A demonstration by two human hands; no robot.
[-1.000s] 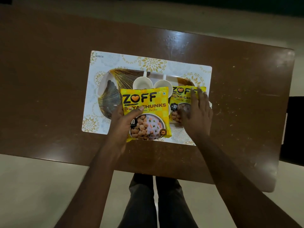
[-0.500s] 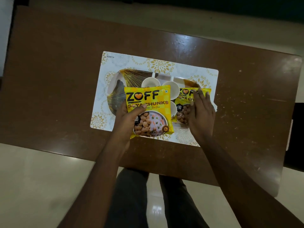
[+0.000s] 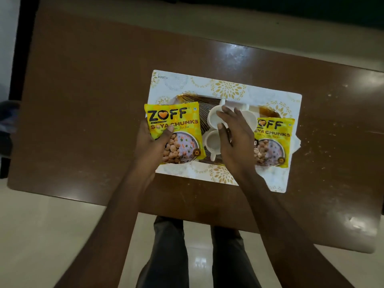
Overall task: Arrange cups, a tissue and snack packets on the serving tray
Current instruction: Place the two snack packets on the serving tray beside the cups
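Observation:
A dark, gold-striped serving tray lies on a white placemat. Three white cups stand in its middle: one at the far left, one nearer me, and one at the far right partly behind my right hand. My left hand holds a yellow soya chunks packet over the tray's left end. A second yellow packet lies on the right end, with a white tissue edge showing from under it. My right hand hovers over the cups, fingers spread, tips at the far-left cup's rim.
The placemat, white with gold flowers, sits on a brown table whose near edge runs just below my wrists. My legs show under the table edge, over a pale floor. A dark object is at the left border.
My left hand carried its packet left, uncovering the cups. My right hand left the right packet and moved left over the cups. The camera view shifted too.

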